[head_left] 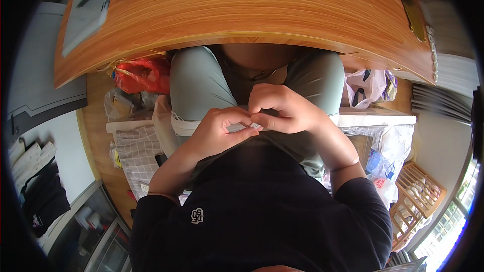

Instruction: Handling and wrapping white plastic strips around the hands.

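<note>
In front of my body, above my lap, my two hands meet at the fingertips. Between thumb and forefinger, my left hand (222, 130) pinches a small white thing (255, 125), too small to name, with what look like faint ridges on it. The curled fingers of my right hand (285, 110) come down on the same white thing from the other side, thumb and forefinger pressed together at its upper edge. Fingertips cover part of it.
A wood-grain desk (242, 10) spans the far side, its front edge over my knees. Clear sheeting (91, 12) lies at its left. Below stand a red plastic bag (143, 75) and a pale bag (365, 88). A slatted wooden rack (416, 201) is at right.
</note>
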### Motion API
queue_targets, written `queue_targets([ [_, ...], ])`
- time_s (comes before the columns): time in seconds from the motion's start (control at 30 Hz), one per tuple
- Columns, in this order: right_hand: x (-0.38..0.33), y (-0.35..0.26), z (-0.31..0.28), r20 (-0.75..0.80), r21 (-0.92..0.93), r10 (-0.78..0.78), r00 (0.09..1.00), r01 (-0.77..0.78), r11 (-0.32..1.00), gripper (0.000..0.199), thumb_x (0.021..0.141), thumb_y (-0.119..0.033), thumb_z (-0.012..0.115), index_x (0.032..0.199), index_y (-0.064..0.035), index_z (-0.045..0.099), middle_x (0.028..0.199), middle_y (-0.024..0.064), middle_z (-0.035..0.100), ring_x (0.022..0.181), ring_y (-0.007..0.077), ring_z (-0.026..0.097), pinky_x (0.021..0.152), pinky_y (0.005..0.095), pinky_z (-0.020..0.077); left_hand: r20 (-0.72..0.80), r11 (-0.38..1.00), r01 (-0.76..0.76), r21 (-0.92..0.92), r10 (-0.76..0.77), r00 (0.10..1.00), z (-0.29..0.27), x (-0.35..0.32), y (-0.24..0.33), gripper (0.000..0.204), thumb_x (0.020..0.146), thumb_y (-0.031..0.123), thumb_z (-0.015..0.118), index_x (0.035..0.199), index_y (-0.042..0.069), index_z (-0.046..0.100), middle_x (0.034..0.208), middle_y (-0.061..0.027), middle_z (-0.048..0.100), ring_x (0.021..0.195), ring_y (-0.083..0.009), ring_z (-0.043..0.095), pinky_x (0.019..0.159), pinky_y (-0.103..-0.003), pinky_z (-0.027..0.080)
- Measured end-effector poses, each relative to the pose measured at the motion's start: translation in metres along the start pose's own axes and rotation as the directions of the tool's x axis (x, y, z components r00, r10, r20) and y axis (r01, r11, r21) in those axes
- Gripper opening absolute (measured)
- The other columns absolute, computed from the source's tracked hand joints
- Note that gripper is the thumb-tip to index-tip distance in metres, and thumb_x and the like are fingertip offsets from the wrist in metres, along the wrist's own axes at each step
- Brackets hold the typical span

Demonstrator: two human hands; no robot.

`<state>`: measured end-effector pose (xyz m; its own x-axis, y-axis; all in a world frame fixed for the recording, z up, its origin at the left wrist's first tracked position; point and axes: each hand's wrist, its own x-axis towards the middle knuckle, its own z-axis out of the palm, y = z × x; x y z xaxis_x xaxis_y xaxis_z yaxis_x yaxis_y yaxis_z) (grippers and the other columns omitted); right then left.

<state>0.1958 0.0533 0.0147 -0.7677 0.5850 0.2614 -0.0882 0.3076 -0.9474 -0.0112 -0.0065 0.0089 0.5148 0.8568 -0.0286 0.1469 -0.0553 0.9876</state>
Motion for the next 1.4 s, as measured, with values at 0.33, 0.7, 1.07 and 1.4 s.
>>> queue_targets([
  [0.33,-0.017,0.013,0.011,-0.093,0.359,0.258,0.962,-0.209,0.91,0.01,0.095,-0.01,0.054,0.09,-0.0012,0.058,0.09,0.0061,0.06,0.08,0.0146,0.053,0.071,0.0293,0.0433,0.011,0.833,0.13,-0.538,-0.147,0.989,-0.001,-0.002,-0.013,0.035,0.083,-0.003,0.071,0.091,0.007,0.038,0.09,-0.0126,0.068,0.087,-0.0168,0.069,0.078,-0.028,0.055],
  [0.7,-0.028,0.019,0.02,-0.212,0.478,0.331,0.92,-0.198,0.856,0.015,0.087,-0.008,0.069,0.1,-0.0011,0.072,0.098,0.0077,0.063,0.092,0.0167,0.059,0.083,0.0299,0.0476,-0.015,0.704,0.097,-0.703,-0.152,0.988,0.005,0.009,-0.021,0.036,0.088,0.003,0.066,0.093,0.011,0.032,0.092,-0.0125,0.066,0.089,-0.0164,0.068,0.077,-0.026,0.056],
  [1.07,-0.035,-0.005,0.002,-0.436,0.181,0.182,0.882,-0.112,0.977,0.008,0.086,-0.009,0.071,0.091,-0.0026,0.07,0.088,0.0057,0.061,0.084,0.0173,0.059,0.073,0.0295,0.047,-0.243,0.769,-0.024,-0.639,-0.172,0.955,0.035,0.008,0.008,0.034,0.089,0.004,0.062,0.113,0.005,0.037,0.105,-0.0156,0.059,0.092,-0.0227,0.067,0.074,-0.034,0.06],
  [1.4,-0.101,-0.067,-0.089,-0.813,-0.523,-0.253,0.525,-0.465,0.715,0.005,0.078,0.0,0.07,0.082,-0.0014,0.067,0.085,0.0086,0.064,0.082,0.0168,0.06,0.072,0.0295,0.0473,-0.207,0.772,-0.588,-0.243,0.551,0.809,0.026,0.028,0.065,0.025,0.091,0.011,0.055,0.114,0.006,0.045,0.122,-0.016,0.05,0.104,-0.0247,0.056,0.081,-0.034,0.049],
])
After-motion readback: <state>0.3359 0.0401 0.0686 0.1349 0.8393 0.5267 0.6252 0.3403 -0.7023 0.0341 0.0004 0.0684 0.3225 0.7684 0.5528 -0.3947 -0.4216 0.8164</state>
